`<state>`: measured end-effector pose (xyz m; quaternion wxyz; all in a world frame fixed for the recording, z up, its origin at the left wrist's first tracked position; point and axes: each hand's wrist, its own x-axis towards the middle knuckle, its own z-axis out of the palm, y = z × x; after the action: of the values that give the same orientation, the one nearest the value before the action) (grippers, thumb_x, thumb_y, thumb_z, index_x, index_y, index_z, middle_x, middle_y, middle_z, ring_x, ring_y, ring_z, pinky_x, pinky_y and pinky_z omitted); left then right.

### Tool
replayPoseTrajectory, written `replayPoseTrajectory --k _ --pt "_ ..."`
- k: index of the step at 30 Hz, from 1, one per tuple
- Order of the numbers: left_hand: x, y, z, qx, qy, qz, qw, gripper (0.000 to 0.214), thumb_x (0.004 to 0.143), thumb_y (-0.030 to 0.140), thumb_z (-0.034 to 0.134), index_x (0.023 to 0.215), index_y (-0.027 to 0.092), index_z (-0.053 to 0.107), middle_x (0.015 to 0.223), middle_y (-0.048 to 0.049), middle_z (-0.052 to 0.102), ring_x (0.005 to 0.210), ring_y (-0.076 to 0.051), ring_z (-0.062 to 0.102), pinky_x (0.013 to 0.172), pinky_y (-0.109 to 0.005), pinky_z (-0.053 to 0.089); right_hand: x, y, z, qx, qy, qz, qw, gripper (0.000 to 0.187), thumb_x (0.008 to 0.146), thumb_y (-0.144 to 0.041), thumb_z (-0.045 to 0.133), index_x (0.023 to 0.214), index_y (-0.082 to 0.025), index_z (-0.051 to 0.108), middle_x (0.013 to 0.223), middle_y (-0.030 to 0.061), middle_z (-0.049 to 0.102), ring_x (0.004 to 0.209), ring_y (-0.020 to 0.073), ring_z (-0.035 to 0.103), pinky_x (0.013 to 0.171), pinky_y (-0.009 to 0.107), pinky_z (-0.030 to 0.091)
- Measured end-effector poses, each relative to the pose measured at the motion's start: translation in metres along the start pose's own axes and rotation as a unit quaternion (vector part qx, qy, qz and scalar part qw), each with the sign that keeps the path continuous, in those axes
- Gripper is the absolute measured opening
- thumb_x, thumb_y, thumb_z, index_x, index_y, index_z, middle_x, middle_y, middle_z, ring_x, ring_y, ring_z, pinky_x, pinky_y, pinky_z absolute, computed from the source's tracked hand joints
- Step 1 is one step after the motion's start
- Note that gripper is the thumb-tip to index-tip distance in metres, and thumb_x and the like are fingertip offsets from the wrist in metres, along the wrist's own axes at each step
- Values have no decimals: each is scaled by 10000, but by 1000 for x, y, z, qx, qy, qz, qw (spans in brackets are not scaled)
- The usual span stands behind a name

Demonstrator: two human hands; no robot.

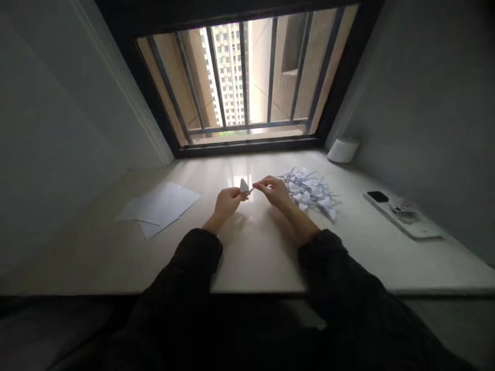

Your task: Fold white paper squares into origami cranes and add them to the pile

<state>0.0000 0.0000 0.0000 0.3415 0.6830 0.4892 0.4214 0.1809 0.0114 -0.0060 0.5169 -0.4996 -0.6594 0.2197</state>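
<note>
A small folded white paper piece [244, 186] is held between both hands above the pale windowsill table [255, 247]. My left hand [228, 201] pinches its lower left part, fingers closed. My right hand [274, 189] pinches its right tip, fingers closed too. Just right of my right hand lies a heap of several folded white paper figures [311, 191]. Dark sleeves cover both forearms.
Flat white paper sheets [160, 207] lie at the left. A white roll [342, 150] stands at the back right corner. A white tray with a dark phone [378, 197] and small items sits at the right. A barred window [247, 77] lies ahead.
</note>
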Motion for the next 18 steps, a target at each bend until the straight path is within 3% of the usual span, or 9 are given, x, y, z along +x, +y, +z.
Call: replayPoseTrajectory --k 7,13,18 --pt "-1 4 2 -36 4 -22 999 261 707 406 654 689 151 706 679 -52 702 622 -157 620 591 -258 414 -5 -9 5 -62 54 -9 997 354 803 -494 584 686 -188 719 726 48 647 731 175 555 705 304 391" --pt "0 0 1 -48 28 -24 998 278 704 418 660 717 147 720 690 -63 704 630 -160 617 601 -264 413 -4 -7 1 30 31 81 996 380 714 -543 652 756 -178 747 691 37 682 656 168 582 623 283 394" --pt "0 1 2 -44 31 -28 998 287 705 428 662 715 147 722 689 -60 702 625 -156 612 590 -261 402 -3 -4 4 -21 23 54 998 355 773 -509 602 732 -186 742 688 38 670 675 168 566 650 290 381"
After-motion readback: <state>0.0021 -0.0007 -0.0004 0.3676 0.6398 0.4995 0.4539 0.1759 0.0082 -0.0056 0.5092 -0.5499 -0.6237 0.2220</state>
